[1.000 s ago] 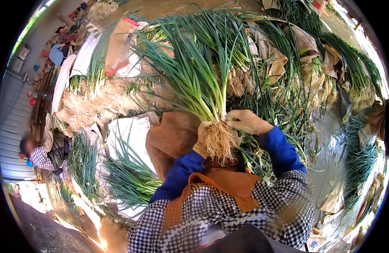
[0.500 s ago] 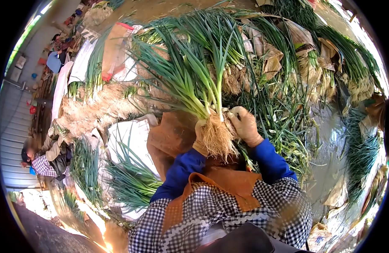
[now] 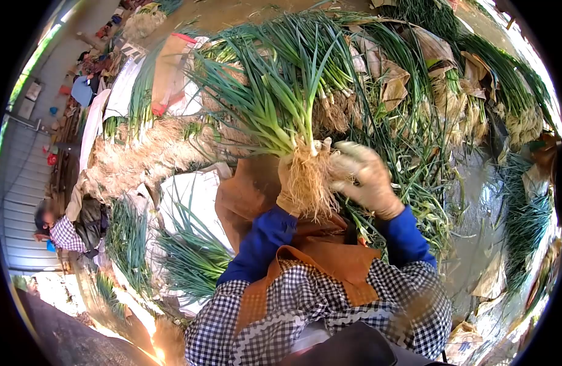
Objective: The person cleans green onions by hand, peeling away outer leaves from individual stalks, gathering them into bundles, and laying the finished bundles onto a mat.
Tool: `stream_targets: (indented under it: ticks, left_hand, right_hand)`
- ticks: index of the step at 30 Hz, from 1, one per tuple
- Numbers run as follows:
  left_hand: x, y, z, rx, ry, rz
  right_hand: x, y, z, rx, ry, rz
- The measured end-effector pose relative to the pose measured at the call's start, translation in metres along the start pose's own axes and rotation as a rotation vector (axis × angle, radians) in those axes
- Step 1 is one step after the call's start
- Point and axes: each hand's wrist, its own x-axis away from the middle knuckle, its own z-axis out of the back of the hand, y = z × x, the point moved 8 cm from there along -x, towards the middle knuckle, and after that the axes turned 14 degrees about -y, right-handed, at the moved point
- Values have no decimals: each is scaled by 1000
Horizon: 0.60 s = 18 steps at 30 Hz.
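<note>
My left hand (image 3: 287, 190) is wrapped round the base of a bunch of green onions (image 3: 284, 119), partly hidden behind its stringy pale roots (image 3: 314, 183). The long green leaves point away from me, and the roots hang toward my lap. Just right of the roots is my right hand (image 3: 371, 182), smeared by motion, its fingers apart and nothing plainly seen in them. A brown apron (image 3: 329, 265) lies over my lap below the bunch. Loose leaves and trimmings (image 3: 409, 201) are heaped beyond my right hand.
More green onions (image 3: 195, 250) lie on a white sack (image 3: 186, 201) at my left. Rooty bundles (image 3: 153, 149) and brown sacking (image 3: 393, 85) spread across the ground ahead. Wet floor (image 3: 470, 219) shows at right. Another person (image 3: 67, 235) sits at far left.
My right hand has moved from the stem bases to the right, and its fingers have opened. The bunch stays in my left hand, its stems shifted slightly left.
</note>
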Motion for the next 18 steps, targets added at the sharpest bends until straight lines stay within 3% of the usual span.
stream_targets:
  ticks: [1, 3, 4, 5, 7, 10, 12, 13, 15, 18]
  left_hand:
    - [-4, 5, -9, -7, -15, -13]
    - [-16, 22, -31, -22, -53, -39]
    - [-25, 36, -45, -31, -80, -56]
    - [-35, 52, -60, -37, -109, -77]
    - [-56, 84, -90, -51, -152, -111]
    - [-86, 121, -126, -74, -197, -132]
    - [-99, 133, -138, -83, -200, -136]
    - [-103, 137, -140, -85, -197, -133]
    - [-109, 141, -140, -82, -186, -136]
    - [-109, 142, -126, -70, -149, -134]
  right_hand:
    - [-7, -20, -15, -74, -87, 192]
    - [2, -18, -52, 115, -219, 182]
    - [16, 5, -62, 89, -218, 144]
    - [33, 44, -81, 282, -297, 66]
    - [81, 138, -123, 396, -1015, -377]
    - [33, 132, -65, 268, -497, -406]
    - [-10, 98, -16, -81, 88, -45]
    - [-32, 93, -10, -303, 203, 58]
    - [-75, 101, -14, -642, 288, -101]
    - [-130, 57, -30, -867, -125, -321]
